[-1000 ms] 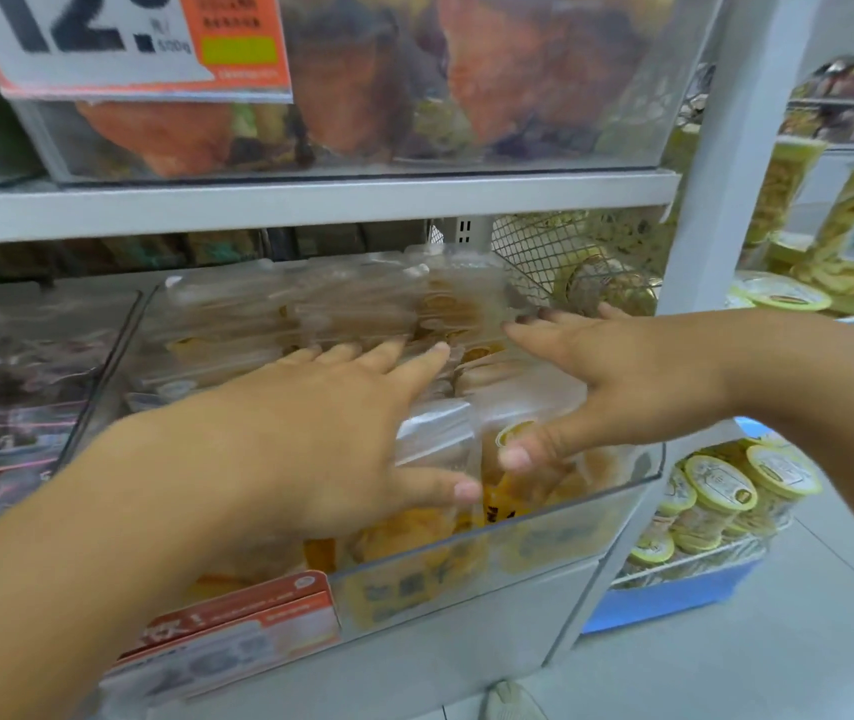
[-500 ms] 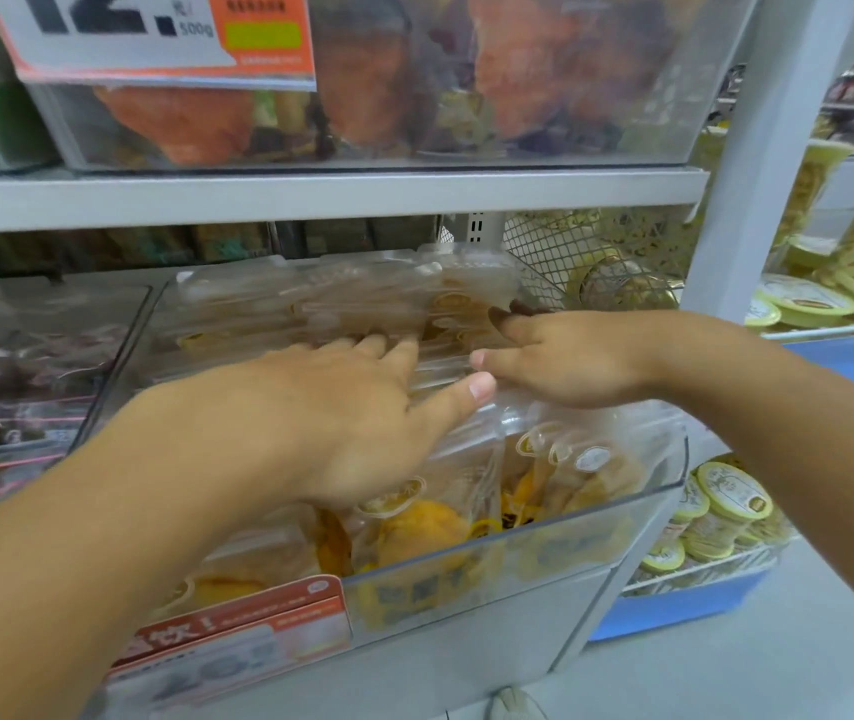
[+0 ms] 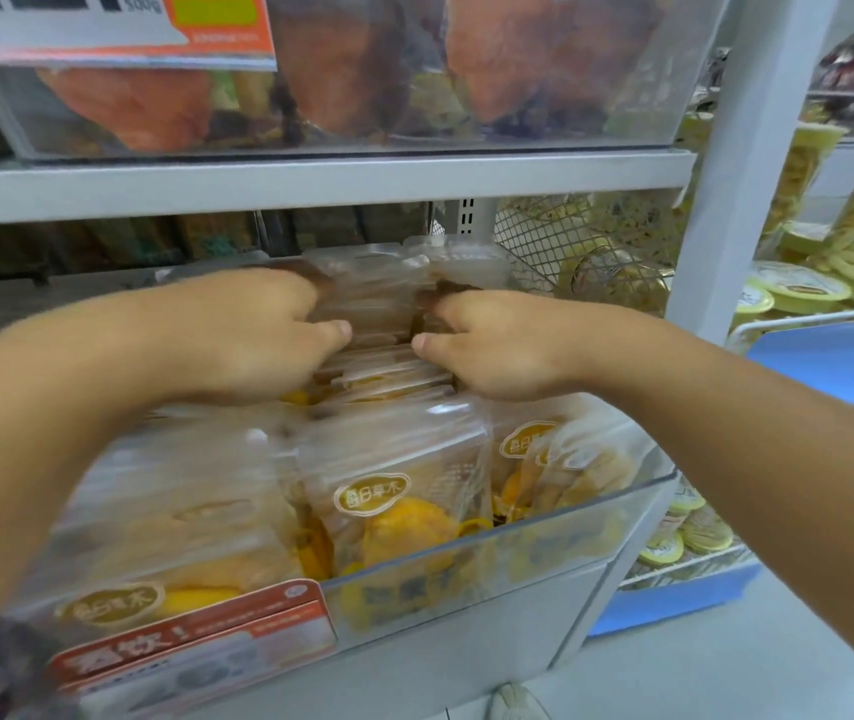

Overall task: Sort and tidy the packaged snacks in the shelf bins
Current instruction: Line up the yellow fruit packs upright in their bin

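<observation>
1. Head view caught a red price label on the front wall of a clear bin, nearest the camera.
2. Clear pouches of yellow dried fruit stood upright inside the bin.
3. Further in, the left hand and right hand each gripped a side of 1 stack of pouches, fingers curled round it.
4. Above sat an upper bin.

Both bare forearms reach forward and converge. The left hand and right hand sit knuckles up, close together, fingers curled down and thumbs pointing toward each other.
</observation>
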